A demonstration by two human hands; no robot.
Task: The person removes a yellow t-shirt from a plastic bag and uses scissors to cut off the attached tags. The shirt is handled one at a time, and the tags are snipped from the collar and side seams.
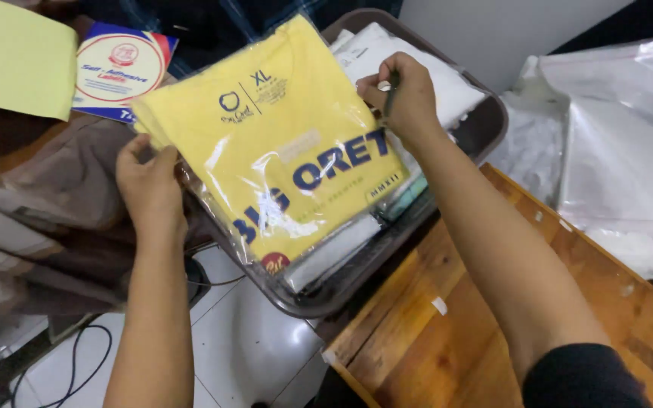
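Shirt: my folded yellow T-shirt in its clear bag (281,143) looks light, floppy and slick.
Left hand (149,181): pinches its nine-o'clock edge.
Right hand (402,94): fingers closed on a pen, resting at two o'clock.
Hold: best by opposite edges.

Both my arms bare, reaching forward. My left hand (149,181) is back-up, fingers curled down, grip pinched shut at the fingertips, forearm running straight up from below. My right hand (402,94) is further out, fist-like, thumb and fingers closed tight, wrist bent, dark sleeve at the upper arm.
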